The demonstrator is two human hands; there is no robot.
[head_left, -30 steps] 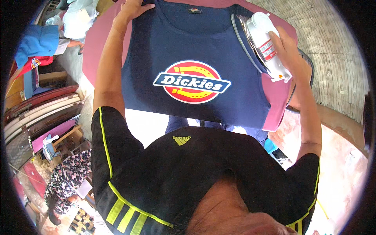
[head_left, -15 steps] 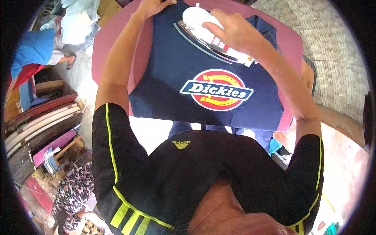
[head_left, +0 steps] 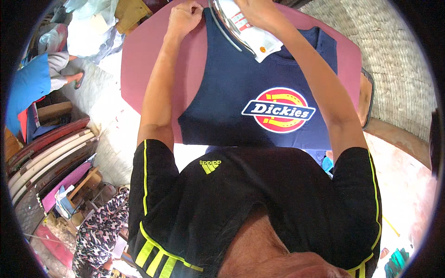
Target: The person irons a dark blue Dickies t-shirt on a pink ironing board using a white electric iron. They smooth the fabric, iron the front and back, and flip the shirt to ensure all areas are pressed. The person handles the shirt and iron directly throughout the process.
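A sleeveless navy blue shirt (head_left: 222,102) lies spread over a maroon padded board (head_left: 148,69), with a red, yellow and white printed emblem (head_left: 278,110) on its front. My right hand (head_left: 264,15) is closed around a white clothes iron (head_left: 259,42). The iron rests on the shirt's upper part, near its far left edge; the top of the picture cuts off its far end. My left hand (head_left: 185,19) is closed in a pinch at the shirt's far left corner, just left of the iron.
White plastic bags (head_left: 92,32) are heaped at the far left, near a person in blue (head_left: 37,76). Stacked boards (head_left: 51,143) stand on the left. Another person in a patterned top (head_left: 99,231) is at lower left. A woven mat (head_left: 394,65) lies to the right.
The iron has moved with my right hand toward the shirt's far left edge. My left hand has closed at the shirt's corner. The shirt and emblem appear further right in the view.
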